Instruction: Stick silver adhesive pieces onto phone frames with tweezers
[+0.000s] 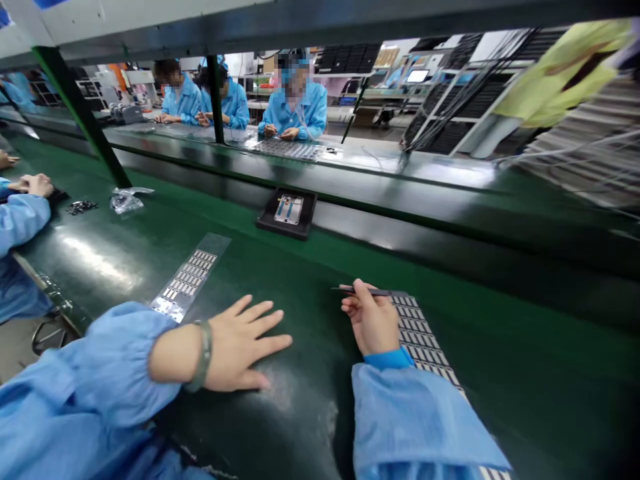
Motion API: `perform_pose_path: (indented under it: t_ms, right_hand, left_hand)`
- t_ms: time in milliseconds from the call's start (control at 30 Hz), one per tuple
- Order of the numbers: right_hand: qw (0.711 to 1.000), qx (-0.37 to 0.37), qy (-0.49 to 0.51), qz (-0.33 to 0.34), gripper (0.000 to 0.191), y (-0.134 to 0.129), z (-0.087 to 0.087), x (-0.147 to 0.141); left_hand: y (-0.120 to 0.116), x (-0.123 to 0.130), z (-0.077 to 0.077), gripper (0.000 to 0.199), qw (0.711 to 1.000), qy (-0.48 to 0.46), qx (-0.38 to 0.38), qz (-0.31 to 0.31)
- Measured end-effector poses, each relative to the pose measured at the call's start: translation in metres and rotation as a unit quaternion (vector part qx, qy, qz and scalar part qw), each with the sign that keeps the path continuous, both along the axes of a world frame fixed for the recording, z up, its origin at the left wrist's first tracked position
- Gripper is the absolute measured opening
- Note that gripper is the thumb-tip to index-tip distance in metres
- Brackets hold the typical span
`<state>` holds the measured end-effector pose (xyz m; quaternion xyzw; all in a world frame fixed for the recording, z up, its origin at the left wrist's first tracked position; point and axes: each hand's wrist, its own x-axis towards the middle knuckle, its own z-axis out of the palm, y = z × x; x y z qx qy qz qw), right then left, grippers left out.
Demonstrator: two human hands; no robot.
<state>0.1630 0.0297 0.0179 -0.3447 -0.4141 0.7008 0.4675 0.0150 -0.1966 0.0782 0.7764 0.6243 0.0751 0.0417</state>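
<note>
My left hand (243,347) is spread palm down over the green table, holding nothing, with a bangle at its wrist. My right hand (371,319) is closed around dark, thin tweezers (385,292), whose tip points left. Beneath and beside the right hand lies a sheet of small rectangular parts (425,337), partly hidden by hand and sleeve. Left of centre, a clear strip (193,273) carries rows of similar small parts. Farther back, a black tray (306,223) holds a metallic plate with blue strips.
The green table (305,293) runs beneath a raised shelf with green posts (83,110). Crumpled clear plastic (127,201) and small black pieces (83,207) lie at the left, near another person's hands (37,185). People in blue work across the line.
</note>
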Motion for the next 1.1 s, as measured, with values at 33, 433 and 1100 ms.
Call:
perform_pose_path:
  t_ms: [33,433,1100]
  right_hand:
    - [1.0,0.009,-0.011,0.0,0.047,-0.001,-0.001,-0.001]
    - [0.884,0.33,-0.327,-0.043,0.037,-0.035,-0.006,-0.002]
    - [0.764,0.436,-0.468,0.085,0.019,-0.156,0.025,0.119]
  left_hand:
    - [-0.018,-0.011,0.003,0.056,0.999,0.011,0.005,0.031]
    - [-0.053,0.038,-0.049,0.055,0.964,0.007,-0.025,0.266]
    - [0.01,0.07,-0.041,0.043,0.997,-0.036,0.038,-0.049]
